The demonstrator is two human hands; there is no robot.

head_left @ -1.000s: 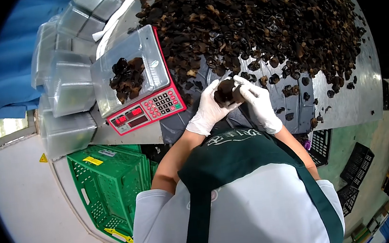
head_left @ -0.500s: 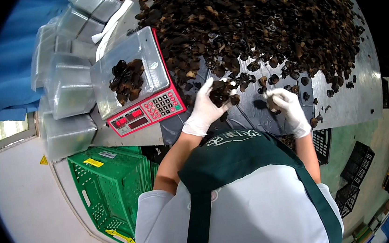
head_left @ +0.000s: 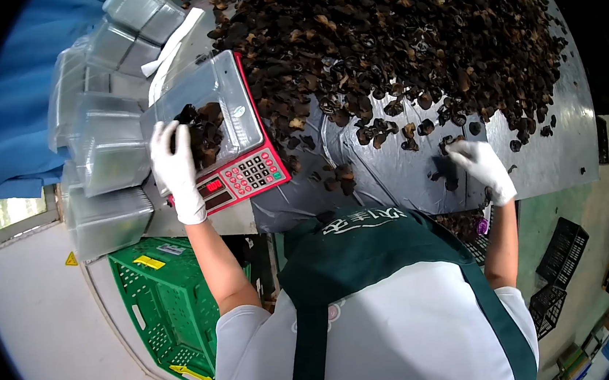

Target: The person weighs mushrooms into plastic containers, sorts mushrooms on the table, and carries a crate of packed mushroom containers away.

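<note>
My left hand [head_left: 174, 166], in a white glove, is over the left side of the red-framed digital scale [head_left: 251, 171]. Its fingers are apart and slightly curled, beside a small heap of dark wood ear mushrooms [head_left: 205, 130] on the scale's clear-covered pan; the hand hides part of the pan. My right hand [head_left: 484, 167], also gloved, is low over the grey table sheet, its fingers pinched at a dark mushroom piece [head_left: 447, 143]. A few loose pieces [head_left: 340, 179] lie between the hands.
A broad pile of dark mushrooms [head_left: 407, 33] covers the back of the table. Stacked clear plastic containers [head_left: 113, 142] line the left edge, near a white strip [head_left: 173, 49]. A green crate [head_left: 172, 298] stands below left; black crates [head_left: 561, 253] are on the floor at right.
My left hand has moved left from the table to the scale and no longer shows the mushroom clump it held. My right hand has shifted right and slightly down.
</note>
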